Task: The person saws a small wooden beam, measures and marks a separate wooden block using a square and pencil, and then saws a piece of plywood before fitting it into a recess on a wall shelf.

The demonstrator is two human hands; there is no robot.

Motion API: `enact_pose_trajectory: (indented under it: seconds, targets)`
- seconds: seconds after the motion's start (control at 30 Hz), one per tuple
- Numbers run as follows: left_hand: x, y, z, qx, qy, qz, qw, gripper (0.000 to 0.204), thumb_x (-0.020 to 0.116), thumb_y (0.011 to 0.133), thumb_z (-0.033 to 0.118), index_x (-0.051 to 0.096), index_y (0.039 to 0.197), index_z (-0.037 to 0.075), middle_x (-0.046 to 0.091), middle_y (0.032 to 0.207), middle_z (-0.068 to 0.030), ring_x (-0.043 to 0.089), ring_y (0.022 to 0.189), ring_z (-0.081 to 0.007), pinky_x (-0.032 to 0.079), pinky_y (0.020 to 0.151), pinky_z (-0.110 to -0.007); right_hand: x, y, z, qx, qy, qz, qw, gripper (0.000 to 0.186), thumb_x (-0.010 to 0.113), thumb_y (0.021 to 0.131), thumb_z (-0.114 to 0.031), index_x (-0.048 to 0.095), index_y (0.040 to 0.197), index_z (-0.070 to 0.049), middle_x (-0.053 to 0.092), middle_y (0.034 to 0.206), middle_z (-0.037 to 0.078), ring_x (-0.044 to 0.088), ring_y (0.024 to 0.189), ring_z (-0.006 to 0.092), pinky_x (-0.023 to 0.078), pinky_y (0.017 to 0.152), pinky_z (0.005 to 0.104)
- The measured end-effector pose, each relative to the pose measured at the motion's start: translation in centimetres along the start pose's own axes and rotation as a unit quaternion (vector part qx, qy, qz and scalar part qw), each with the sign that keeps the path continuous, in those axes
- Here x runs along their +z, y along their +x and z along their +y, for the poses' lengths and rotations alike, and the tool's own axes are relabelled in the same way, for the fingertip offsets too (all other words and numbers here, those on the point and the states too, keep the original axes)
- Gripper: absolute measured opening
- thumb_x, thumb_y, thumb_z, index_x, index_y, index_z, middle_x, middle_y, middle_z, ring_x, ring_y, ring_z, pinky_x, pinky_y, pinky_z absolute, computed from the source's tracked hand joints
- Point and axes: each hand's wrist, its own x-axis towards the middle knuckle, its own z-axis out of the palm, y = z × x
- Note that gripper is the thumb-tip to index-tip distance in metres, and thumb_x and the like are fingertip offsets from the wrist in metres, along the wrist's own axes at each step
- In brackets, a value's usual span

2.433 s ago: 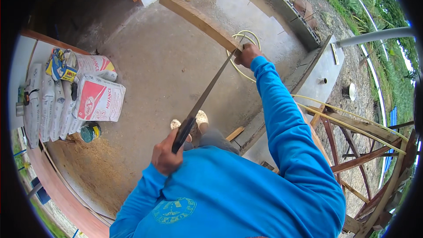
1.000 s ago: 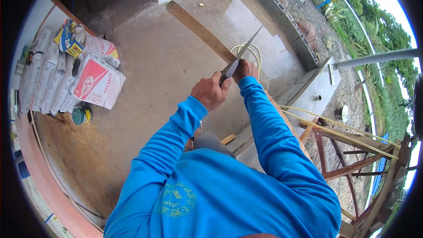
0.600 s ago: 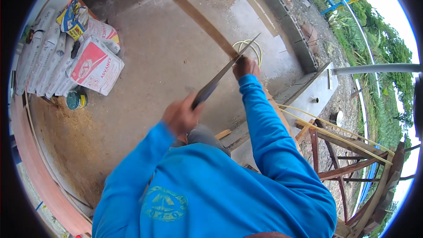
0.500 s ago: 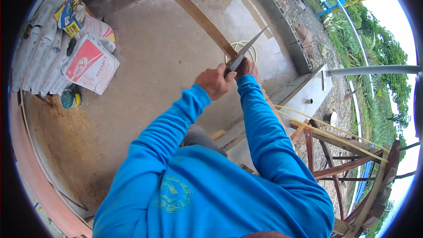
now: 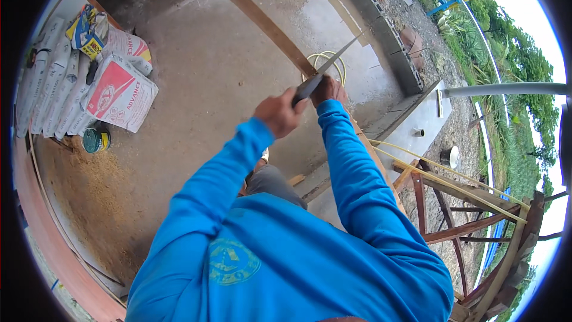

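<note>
At frame centre the left hand is closed on the handle of a long knife, just beside the right hand closed on a thin strip, with bare concrete floor beyond toward a plank.

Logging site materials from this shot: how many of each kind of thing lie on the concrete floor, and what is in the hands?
Long knife, gripped by the left hand, right hand beside it: 1
Wooden plank: 1
Coil of pale cord: 1
Green tin: 1
Stack of sacks: 1
Total: 5
</note>
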Motion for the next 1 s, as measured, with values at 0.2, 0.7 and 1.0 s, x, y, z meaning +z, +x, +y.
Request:
enact_pose_trajectory:
  seconds: [0.2, 0.7, 1.0]
  targets:
    - [-4.0, -9.0, -1.5, 0.021, -0.081, -0.007, 0.996, 0.030, 0.050, 0.077, 0.024, 0.047, 0.101, 0.007, 0.054, 0.065, -0.0202, 0.052, 0.060, -0.0398, 0.043, 0.052, -0.044, -1.1, 2.6, 3.1, 0.024, -0.016, -0.039, 0.999, 0.020, 0.053, 0.067, -0.017, 0.061, 0.083, -0.009, 0.058, 0.083, 0.015, 0.056, 0.080, 0.0309, 0.045, 0.070, 0.0398]
    - [-3.1, -8.0, -1.9, 0.148, -0.029, 0.003, 0.988, 0.033, 0.051, 0.076, 0.023, 0.046, 0.101, 0.002, 0.055, 0.068, -0.0198, 0.055, 0.060, -0.0359, 0.044, 0.049, -0.041, -1.3, 3.3, 4.5, -0.007, -0.014, -0.061, 0.998, 0.024, 0.060, 0.060, -0.021, 0.061, 0.077, -0.005, 0.058, 0.079, 0.018, 0.056, 0.077, 0.0313, 0.045, 0.069, 0.0377]
    - [1.8, 0.2, -0.9, 0.053, -0.048, 0.014, 0.997, 0.030, 0.048, 0.077, 0.030, 0.048, 0.092, 0.005, 0.054, 0.063, -0.0211, 0.053, 0.059, -0.0385, 0.043, 0.050, -0.044, -1.2, 2.9, 3.4, -0.015, -0.051, -0.097, 0.994, 0.027, 0.060, 0.059, -0.021, 0.060, 0.081, -0.005, 0.058, 0.081, 0.018, 0.056, 0.079, 0.0322, 0.045, 0.070, 0.0379]
